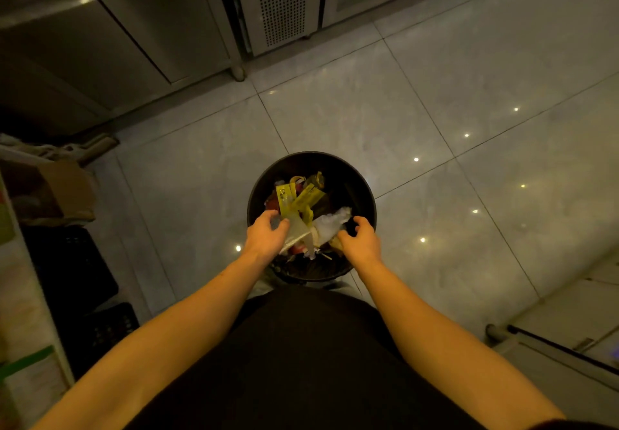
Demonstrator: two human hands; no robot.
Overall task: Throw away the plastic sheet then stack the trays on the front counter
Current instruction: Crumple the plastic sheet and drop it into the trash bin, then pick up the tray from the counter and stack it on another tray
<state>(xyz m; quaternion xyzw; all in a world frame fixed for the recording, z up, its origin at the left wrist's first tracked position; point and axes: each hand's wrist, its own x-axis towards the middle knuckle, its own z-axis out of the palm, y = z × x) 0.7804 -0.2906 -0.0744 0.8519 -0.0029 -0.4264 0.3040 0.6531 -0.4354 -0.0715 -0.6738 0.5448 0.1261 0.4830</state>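
Note:
A round black bin (365, 191) stands on the tiled floor just ahead of me, holding yellow wrappers (298, 196) and other rubbish. A crumpled clear plastic sheet (326, 223) lies on top of the rubbish at the near side of the bin. My left hand (264, 237) is over the near left rim, with thumb and fingers closed on a clear edge of the sheet. Over the near right rim is my right hand (361, 240), fingers curled and apart, its thumb beside the sheet. No trays are in view.
Steel cabinets (140, 37) and a vented fridge unit (281, 7) line the far wall. On the left are a cardboard box (63, 188) and black crates (70, 272). A steel counter edge (562, 349) is at the lower right.

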